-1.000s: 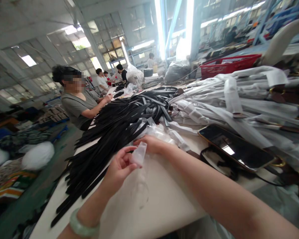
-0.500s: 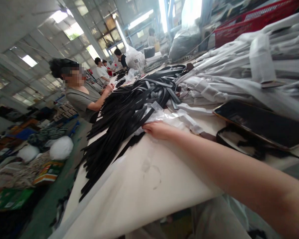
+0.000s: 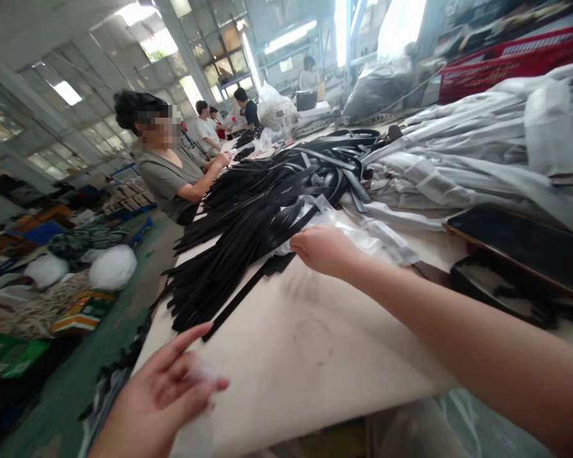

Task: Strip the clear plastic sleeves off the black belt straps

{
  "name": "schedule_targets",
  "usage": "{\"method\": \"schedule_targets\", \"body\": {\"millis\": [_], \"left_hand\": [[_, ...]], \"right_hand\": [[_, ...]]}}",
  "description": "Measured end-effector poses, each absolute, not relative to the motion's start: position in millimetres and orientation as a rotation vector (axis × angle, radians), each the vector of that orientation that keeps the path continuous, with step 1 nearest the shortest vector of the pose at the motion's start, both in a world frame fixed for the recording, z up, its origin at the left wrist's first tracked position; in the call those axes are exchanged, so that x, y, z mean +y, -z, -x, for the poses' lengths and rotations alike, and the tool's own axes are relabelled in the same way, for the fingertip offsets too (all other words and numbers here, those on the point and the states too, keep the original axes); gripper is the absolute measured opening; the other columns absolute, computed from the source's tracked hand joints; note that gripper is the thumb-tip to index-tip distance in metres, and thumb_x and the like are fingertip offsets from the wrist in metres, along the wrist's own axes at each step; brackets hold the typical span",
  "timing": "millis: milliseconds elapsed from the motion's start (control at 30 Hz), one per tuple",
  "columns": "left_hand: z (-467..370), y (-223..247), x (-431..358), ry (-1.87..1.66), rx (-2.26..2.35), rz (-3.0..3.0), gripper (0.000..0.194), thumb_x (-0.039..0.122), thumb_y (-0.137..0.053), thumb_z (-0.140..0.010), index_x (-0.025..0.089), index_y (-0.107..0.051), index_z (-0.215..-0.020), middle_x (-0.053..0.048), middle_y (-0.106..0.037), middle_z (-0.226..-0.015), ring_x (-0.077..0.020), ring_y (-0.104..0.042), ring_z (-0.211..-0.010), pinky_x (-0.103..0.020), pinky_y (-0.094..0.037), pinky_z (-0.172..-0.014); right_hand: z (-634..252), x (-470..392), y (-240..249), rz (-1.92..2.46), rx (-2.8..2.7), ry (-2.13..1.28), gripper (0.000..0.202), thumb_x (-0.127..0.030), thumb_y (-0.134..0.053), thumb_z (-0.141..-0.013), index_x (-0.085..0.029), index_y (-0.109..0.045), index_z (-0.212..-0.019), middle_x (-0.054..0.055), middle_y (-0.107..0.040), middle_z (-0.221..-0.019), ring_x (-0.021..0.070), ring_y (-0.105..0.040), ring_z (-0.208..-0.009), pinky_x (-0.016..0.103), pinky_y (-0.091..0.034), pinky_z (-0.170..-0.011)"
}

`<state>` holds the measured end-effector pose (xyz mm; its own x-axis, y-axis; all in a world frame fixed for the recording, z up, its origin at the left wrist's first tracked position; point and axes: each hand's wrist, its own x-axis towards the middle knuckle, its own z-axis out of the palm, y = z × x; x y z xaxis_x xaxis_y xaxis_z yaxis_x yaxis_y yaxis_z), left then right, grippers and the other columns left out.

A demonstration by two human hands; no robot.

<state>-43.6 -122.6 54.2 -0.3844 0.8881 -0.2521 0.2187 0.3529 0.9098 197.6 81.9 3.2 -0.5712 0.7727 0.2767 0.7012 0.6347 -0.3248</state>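
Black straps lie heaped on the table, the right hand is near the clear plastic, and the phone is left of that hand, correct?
Not the phone: in the head view it lies to the right of the right hand. The black straps and clear plastic are as you say.

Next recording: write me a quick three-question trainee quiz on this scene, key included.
1. What colour is the basket?
2. True or false: the left hand is farther from the camera than the right hand.
3. Which is nearest the right hand: a) the phone, b) the black straps, c) the basket?

Key: 1. Red. 2. False. 3. b.
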Motion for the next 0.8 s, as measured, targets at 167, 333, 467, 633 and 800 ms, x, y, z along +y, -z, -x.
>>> {"method": "schedule_targets", "body": {"millis": [167,333,467,633,800], "left_hand": [[-3.8,-26.0,-10.2,-1.034,1.385,-1.198,0.06,0.021,-0.076,-0.068,0.021,-0.055,-0.125,-0.008,-0.065,-0.12,-0.0163,-0.07,-0.076,-0.016,-0.047,-0.049],[-0.4,-2.8,12.7,-1.021,1.304,-1.204,0.074,0.016,-0.067,-0.075,0.029,-0.037,-0.14,-0.009,-0.04,-0.148,-0.0178,-0.07,-0.086,-0.02,-0.051,-0.059],[12.9,7.8,5.6,-1.001,1.388,-1.207,0.078,0.017,-0.066,-0.075,0.029,-0.031,-0.143,-0.011,-0.041,-0.148,-0.0165,-0.07,-0.078,-0.024,-0.053,-0.062],[22.9,5.9,6.3,-1.05,1.505,-1.307,0.069,0.031,-0.076,-0.068,0.018,-0.051,-0.131,-0.012,-0.064,-0.121,-0.0254,-0.061,-0.109,-0.034,-0.047,-0.093],[28.0,-2.5,4.3,-1.132,1.528,-1.247,0.034,0.034,-0.073,-0.07,0.016,-0.067,-0.097,-0.008,-0.072,-0.09,-0.0227,-0.066,-0.085,-0.032,-0.051,-0.079]], "right_hand": [[-180.3,80.8,16.4,0.719,-2.108,-1.359,0.03,-0.035,-0.041,-0.095,-0.015,-0.064,-0.098,0.006,-0.069,-0.089,0.0157,-0.065,-0.074,0.023,-0.05,-0.06],[-163.6,84.8,28.5,0.758,-1.604,-1.802,0.052,-0.064,-0.042,-0.088,-0.015,-0.058,-0.091,0.007,-0.066,-0.082,0.0149,-0.064,-0.062,0.019,-0.045,-0.045],[-153.9,81.6,34.2,0.856,-1.677,-1.567,0.03,-0.042,-0.066,-0.077,-0.014,-0.061,-0.07,0.0,-0.06,-0.058,0.0111,-0.057,-0.052,0.019,-0.043,-0.048],[-145.3,58.2,27.4,0.959,-1.902,-1.358,0.018,-0.021,-0.062,-0.077,-0.015,-0.06,-0.06,-0.002,-0.058,-0.052,0.0092,-0.053,-0.046,0.017,-0.036,-0.043],[-146.2,52.5,22.6,0.859,-2.09,-1.174,0.01,-0.019,-0.06,-0.082,-0.016,-0.067,-0.076,0.002,-0.066,-0.068,0.0129,-0.062,-0.06,0.02,-0.046,-0.055]]}}
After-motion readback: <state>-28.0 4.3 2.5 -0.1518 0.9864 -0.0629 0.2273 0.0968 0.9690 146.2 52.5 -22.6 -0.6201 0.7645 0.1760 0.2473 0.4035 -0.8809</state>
